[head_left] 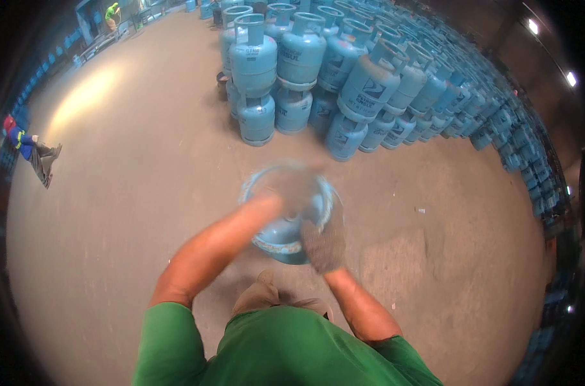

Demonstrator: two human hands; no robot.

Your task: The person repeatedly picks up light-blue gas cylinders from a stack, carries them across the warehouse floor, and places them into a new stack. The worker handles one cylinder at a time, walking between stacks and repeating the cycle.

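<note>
A blue gas cylinder [281, 231] stands on the floor just in front of me, seen from above with its ring-shaped collar. My left hand [293, 190], in a dark glove, is over the cylinder's top near the valve. Motion smears it, so its fingers cannot be made out. On the right side of the collar is my right hand [324, 246], in a grey knit glove, wrapped round the ring with the thumb toward the inside. Both hands partly hide the collar and the valve.
Blue gas cylinders [254, 64] stand stacked two high ahead, with many more rows running to the right. A person in blue with a red head covering [30, 147] is at the far left. Another person in bright green [111, 16] works near machinery at the back.
</note>
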